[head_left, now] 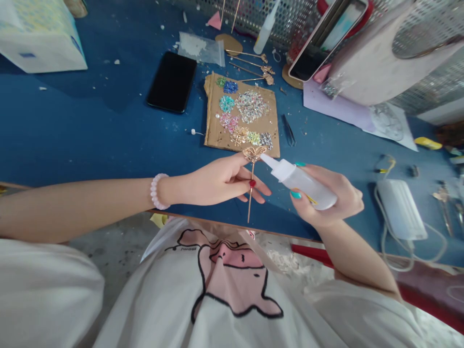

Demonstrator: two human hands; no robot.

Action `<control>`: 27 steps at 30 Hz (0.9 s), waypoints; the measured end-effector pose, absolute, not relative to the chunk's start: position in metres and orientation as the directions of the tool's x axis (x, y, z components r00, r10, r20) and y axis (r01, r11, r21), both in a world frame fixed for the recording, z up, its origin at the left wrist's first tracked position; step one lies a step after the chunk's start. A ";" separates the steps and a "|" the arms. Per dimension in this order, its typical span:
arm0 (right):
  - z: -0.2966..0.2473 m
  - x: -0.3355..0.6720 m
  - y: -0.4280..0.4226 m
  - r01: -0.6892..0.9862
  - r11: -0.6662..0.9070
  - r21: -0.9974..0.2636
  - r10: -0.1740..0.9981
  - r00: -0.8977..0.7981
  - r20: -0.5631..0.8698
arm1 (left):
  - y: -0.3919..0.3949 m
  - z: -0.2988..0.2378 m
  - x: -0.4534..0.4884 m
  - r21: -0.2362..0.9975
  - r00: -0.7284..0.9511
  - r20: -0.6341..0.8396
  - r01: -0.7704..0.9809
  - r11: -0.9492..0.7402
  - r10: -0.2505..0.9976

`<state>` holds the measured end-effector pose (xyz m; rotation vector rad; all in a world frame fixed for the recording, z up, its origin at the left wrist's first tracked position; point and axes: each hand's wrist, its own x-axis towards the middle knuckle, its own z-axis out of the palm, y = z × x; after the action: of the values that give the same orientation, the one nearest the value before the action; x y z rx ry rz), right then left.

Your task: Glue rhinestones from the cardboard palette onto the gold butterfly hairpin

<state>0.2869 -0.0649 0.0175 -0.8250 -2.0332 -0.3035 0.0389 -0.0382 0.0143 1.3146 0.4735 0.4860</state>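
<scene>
Between the thumb and fingers of my left hand [228, 181] is a gold hairpin [254, 153] with a butterfly-shaped openwork head; its thin stem points down toward the table edge. My right hand [326, 193] is wrapped round a white glue bottle [304, 183], tilted so its narrow nozzle reaches the right side of the hairpin's head. Whether the tip touches the metal I cannot tell. Just beyond both hands lies a piece of cardboard [213, 130] bearing small heaps of coloured rhinestones [252, 106]. Black tweezers [289, 131] rest to its right.
A black phone [172, 82] lies left of the cardboard, near a clear plastic bag [201, 48]. Several more hairpins [253, 67] and another glue bottle [266, 31] are behind. At right sit a white power adapter [400, 208] with cable and a propped phone [326, 38]. A tissue box [47, 48] stands far left.
</scene>
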 end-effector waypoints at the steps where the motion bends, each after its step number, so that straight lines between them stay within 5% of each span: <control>1: 0.017 0.287 -0.065 0.657 0.747 -0.100 0.441 -0.377 0.815 | -0.038 0.015 0.039 0.980 0.807 -0.057 -0.066 0.185 0.587; 27: 0.018 0.287 -0.062 0.592 0.801 -0.092 0.389 -0.397 0.831 | -0.039 0.019 0.039 0.979 0.810 -0.088 -0.036 0.200 0.580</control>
<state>0.2874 -0.0624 0.0176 -0.7280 -2.0373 -0.2694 0.0389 -0.0394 0.0192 1.3103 0.4987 0.4562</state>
